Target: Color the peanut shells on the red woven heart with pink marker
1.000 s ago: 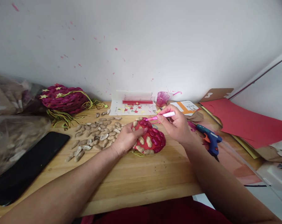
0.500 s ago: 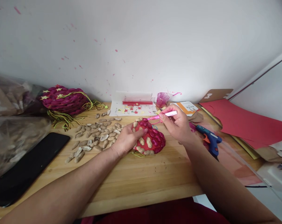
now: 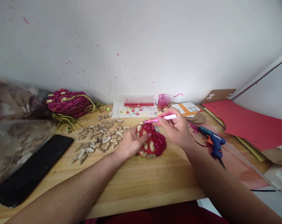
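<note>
My left hand [image 3: 131, 142] grips the left side of a red craft piece [image 3: 156, 143] covered with peanut shells, its thumb lying across the front. Shells on the piece's right side are painted glossy magenta; those at the left and bottom are bare tan. Between the fingers of my right hand [image 3: 178, 128] is a white-handled paintbrush [image 3: 167, 118], slanting left. Its pink-stained tip meets the top edge of the piece, by the upper shells. Loose peanut shells [image 3: 105, 139] lie spread to the left of my left hand.
A black phone [image 3: 35, 168] and plastic bags [image 3: 19, 137] of shells lie at left. Behind them sits a magenta shell ornament [image 3: 70, 102] with yellow cords. Star stickers lie on white paper [image 3: 118, 112] near a pink-stained cup [image 3: 164, 100]. A blue glue gun [image 3: 215, 143] and red paper [image 3: 250, 121] are at right.
The brush tip has moved slightly left along the top of the craft piece, and more upper-left shells show. The whole view has shifted a little.
</note>
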Available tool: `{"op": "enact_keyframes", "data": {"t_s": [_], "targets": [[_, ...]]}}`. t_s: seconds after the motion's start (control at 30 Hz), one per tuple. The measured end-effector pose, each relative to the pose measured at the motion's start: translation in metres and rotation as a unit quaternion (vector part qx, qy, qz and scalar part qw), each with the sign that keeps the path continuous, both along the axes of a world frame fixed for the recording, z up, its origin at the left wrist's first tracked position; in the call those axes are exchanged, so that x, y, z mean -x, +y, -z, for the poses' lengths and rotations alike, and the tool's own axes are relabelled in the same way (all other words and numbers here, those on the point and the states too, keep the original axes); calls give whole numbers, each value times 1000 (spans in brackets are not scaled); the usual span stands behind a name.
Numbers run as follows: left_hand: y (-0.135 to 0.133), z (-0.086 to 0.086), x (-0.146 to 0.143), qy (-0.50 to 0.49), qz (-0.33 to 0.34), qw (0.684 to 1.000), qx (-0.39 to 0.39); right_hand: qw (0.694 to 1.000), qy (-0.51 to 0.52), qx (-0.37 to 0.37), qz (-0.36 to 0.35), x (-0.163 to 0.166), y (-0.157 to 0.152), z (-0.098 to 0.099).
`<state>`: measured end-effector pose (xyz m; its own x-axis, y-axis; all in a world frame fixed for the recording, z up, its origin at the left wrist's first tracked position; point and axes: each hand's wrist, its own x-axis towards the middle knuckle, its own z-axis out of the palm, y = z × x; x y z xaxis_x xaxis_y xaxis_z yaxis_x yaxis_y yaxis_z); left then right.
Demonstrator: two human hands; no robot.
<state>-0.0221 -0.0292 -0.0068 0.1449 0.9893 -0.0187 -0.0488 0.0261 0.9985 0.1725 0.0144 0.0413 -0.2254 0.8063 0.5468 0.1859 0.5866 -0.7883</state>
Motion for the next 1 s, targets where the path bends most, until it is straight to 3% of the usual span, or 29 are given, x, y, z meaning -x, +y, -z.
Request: {"op": "enact_keyframes", "data": {"t_s": [0.1, 0.27, 0.43, 0.57, 0.73, 0.87, 1.0], "targets": [[0, 1, 0, -10, 4, 1000, 5, 1000, 13, 0, 25, 0, 2, -1], [0, -1, 1, 11, 0, 1000, -8, 999, 31, 15, -16, 4, 0, -1], [-3, -7, 0, 2, -5, 1000, -11, 999, 37, 18, 29, 5, -1, -1], [-5, -10, -1, 16, -15, 999, -32, 1000, 26, 4, 3, 7, -6, -5], [-5, -11, -1, -1, -13, 999, -30, 999, 30, -10, 37, 5, -6, -7], [-5, -10, -1, 11, -12, 1000, -26, 1000, 14, -6, 15, 6, -8, -7], [-3, -7, -2, -12, -23, 1000, -5, 998, -3, -27, 52, 3, -4, -6]]}}
